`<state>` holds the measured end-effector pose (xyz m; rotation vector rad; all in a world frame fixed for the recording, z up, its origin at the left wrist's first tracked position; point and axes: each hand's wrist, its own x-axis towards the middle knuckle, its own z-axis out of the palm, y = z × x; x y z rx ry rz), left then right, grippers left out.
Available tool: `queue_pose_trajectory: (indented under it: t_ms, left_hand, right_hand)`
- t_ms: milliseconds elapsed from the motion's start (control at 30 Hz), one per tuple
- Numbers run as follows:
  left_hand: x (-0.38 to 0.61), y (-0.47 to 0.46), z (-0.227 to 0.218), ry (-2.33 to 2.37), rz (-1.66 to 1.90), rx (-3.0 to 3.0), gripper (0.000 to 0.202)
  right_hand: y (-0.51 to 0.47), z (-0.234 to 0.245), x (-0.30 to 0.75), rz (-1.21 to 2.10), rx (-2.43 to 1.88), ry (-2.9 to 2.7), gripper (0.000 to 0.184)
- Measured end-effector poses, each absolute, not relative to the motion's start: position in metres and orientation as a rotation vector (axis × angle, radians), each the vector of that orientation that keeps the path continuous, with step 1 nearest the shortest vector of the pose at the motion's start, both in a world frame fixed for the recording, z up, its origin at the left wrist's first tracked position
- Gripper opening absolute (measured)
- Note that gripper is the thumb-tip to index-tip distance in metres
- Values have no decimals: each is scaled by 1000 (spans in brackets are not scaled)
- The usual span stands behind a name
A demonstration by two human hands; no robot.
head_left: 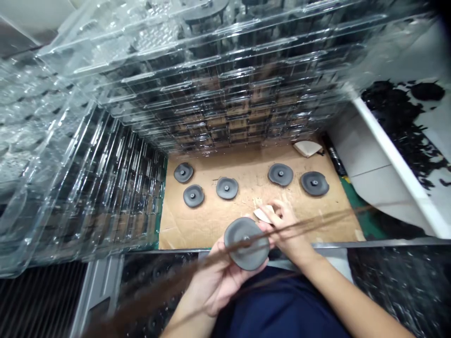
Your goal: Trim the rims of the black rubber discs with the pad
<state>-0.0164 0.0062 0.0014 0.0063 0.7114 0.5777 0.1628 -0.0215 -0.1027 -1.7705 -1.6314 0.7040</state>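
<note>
Close to my body, my left hand [223,284] grips a dark grey rounded disc [243,258] from below, its face with a small central stud turned up. My right hand [289,225] pinches a small off-white piece [262,214] of unclear material between thumb and fingers, just beyond the disc's right edge. Some of its fingers touch or lie close to the disc; the exact contact is hidden. Several similar grey discs lie on the cardboard [204,227], including one [227,188] left of the middle and one [314,183] at the right.
Tall stacks of clear plastic trays [116,164] wall in the left and back. A cream fan-shaped piece [307,148] lies at the back right, near a black pen-like tool [335,157]. Beyond a white panel [401,164] are black scraps [394,117]. Blurred strands cross the view.
</note>
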Motion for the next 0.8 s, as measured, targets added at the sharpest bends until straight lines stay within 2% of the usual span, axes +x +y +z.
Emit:
queue_pose_trajectory:
  t_ms: [67, 200, 400, 533, 633, 800]
  left_hand:
    - [-16, 6, 1, 730, 622, -8, 85]
    - [-16, 4, -2, 750, 713, -8, 82]
    - [-10, 5, -7, 801, 793, 35, 47]
    - [-4, 5, -3, 867, 839, 145, 56]
    - [-2, 5, 1, 905, 792, 223, 51]
    - [-4, 7, 4, 1010, 824, 239, 46]
  right_hand:
    - [-17, -95, 169, 720, -1718, -1636, 33]
    - [-20, -81, 170, 755, -1680, -1559, 31]
    - [-15, -60, 164, 867, -1686, -1524, 26]
    - [-4, -9, 156, 791, -1593, -1491, 28]
    - [-6, 25, 141, 690, -1342, -1632, 30]
    - [-2, 37, 127, 923, -1226, -1788, 25]
